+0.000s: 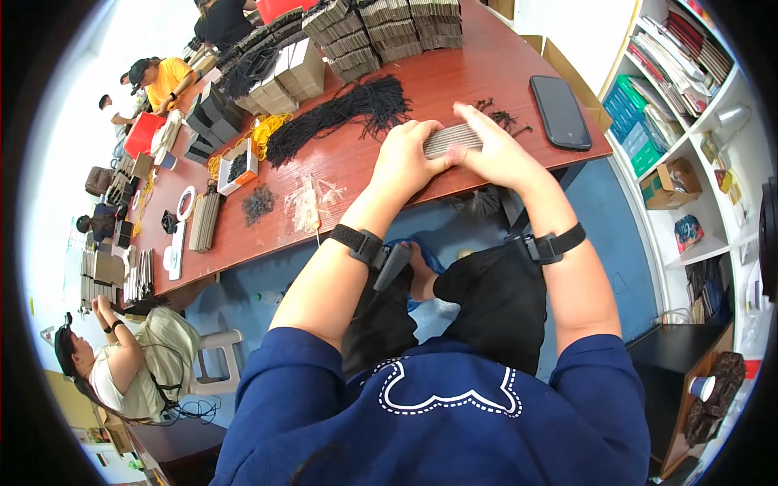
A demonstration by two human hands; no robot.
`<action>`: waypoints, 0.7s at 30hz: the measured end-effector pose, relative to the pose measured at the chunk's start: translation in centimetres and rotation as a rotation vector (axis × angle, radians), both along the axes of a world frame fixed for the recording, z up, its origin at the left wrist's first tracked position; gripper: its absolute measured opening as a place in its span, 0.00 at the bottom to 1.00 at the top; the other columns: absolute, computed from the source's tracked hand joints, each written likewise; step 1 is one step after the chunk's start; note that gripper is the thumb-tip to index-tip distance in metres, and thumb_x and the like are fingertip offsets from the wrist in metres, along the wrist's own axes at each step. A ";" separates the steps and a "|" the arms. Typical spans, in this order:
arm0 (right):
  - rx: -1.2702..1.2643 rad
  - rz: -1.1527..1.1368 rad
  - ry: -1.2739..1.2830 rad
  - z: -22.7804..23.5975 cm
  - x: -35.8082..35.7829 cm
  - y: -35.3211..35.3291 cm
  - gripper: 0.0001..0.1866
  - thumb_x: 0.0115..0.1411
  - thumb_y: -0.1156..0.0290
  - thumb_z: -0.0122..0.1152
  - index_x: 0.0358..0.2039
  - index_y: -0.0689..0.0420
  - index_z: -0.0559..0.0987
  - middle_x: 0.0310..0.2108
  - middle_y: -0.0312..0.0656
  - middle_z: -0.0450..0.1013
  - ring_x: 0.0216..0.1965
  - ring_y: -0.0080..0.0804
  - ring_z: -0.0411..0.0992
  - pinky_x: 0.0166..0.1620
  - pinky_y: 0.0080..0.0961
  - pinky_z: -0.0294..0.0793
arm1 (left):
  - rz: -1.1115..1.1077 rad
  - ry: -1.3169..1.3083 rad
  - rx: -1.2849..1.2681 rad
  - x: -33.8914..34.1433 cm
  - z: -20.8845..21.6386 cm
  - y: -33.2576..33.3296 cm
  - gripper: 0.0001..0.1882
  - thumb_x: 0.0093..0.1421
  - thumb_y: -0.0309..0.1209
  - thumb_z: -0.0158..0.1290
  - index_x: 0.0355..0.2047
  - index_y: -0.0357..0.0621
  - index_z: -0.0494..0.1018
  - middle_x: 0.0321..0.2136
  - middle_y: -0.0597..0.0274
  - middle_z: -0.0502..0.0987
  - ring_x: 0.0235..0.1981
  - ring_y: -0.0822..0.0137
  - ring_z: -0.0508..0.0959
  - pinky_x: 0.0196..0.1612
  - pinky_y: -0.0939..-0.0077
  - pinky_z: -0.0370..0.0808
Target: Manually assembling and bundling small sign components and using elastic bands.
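Note:
A small stack of grey cardboard pieces [450, 141] stands at the near edge of the red-brown table, between my two hands. My left hand [405, 158] wraps round its left side, thumb toward me. From the right, my right hand [496, 154] presses on the stack, its fingers reaching over the far side. Both hands are closed on it. Just beyond them lie some dark cords [504, 120]. A large bundle of black cords [340, 117] spreads to the left of my left hand. Right of my right hand rests a black phone [560, 112].
Tall stacks of grey card [381, 32] fill the table's far side. Leftward are a white box of small black parts [239, 166], yellow cord [267, 134] and clear plastic bits [312, 202]. White shelves [689, 146] stand at right. A co-worker [121, 356] sits at lower left.

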State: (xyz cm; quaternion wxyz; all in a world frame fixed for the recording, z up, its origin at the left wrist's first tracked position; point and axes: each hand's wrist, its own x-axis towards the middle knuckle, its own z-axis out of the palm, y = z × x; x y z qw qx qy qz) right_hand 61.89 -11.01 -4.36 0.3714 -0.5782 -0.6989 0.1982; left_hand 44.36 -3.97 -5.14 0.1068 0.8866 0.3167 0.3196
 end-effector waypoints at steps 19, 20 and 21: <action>-0.380 0.390 0.690 4.3 4.5 -3.9 0.12 0.61 0.61 0.55 0.31 0.58 0.76 0.17 0.28 0.64 0.18 0.15 0.60 0.23 0.15 0.62 | -0.360 0.262 0.438 -4.6 13.4 -1.2 0.28 0.39 0.40 0.65 0.41 0.43 0.73 0.35 0.57 0.74 0.40 0.52 0.73 0.44 0.63 0.72; -0.395 0.335 0.574 5.8 3.7 -5.0 0.16 0.63 0.60 0.52 0.24 0.57 0.74 0.14 0.28 0.60 0.18 0.15 0.59 0.23 0.15 0.62 | -0.359 0.277 0.436 -4.9 13.3 -1.6 0.28 0.39 0.41 0.65 0.41 0.43 0.72 0.35 0.57 0.73 0.39 0.52 0.73 0.44 0.63 0.71; -0.392 0.333 0.578 5.7 3.7 -5.2 0.16 0.63 0.60 0.52 0.24 0.57 0.74 0.14 0.28 0.60 0.18 0.15 0.59 0.23 0.15 0.62 | -0.358 0.291 0.434 -5.2 13.3 -2.0 0.29 0.39 0.41 0.65 0.41 0.42 0.72 0.35 0.57 0.73 0.39 0.52 0.73 0.43 0.63 0.71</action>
